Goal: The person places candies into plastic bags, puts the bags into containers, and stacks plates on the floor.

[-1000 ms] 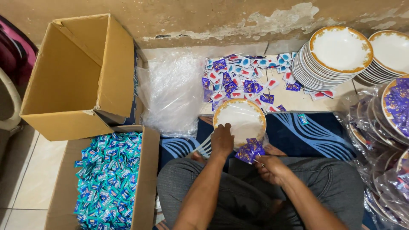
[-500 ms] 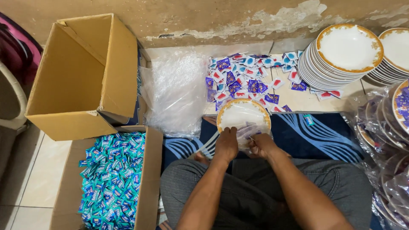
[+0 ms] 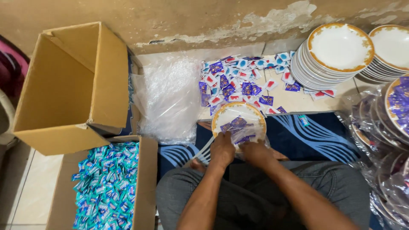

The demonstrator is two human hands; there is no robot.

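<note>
Just beyond the knees, the plate (image 3: 238, 121) lay flat, sachets (image 3: 237, 126) on it. Both hands, left (image 3: 222, 150) and right (image 3: 255, 152), gripped its near rim side by side, equally close.

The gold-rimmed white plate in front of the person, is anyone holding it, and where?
Both hands, left hand and right hand, grip the gold-rimmed white plate at its near edge, through clear plastic wrap.

The left hand (image 3: 222, 149) and right hand (image 3: 255, 152) are sitting close together, fingers curled. Both forearms are angling inward from the lap.
</note>
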